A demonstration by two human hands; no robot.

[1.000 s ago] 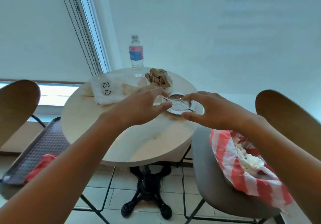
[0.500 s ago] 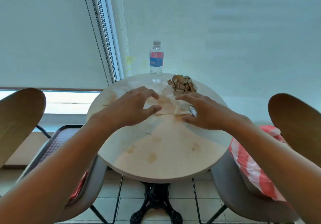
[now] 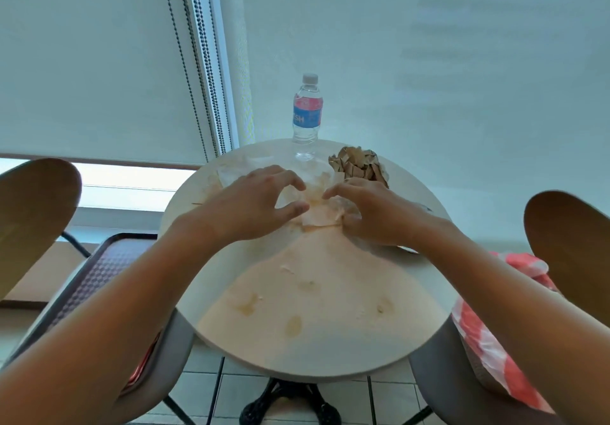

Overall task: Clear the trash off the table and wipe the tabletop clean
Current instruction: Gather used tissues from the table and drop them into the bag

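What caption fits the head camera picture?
Two hands gather a napkin on a stained table.
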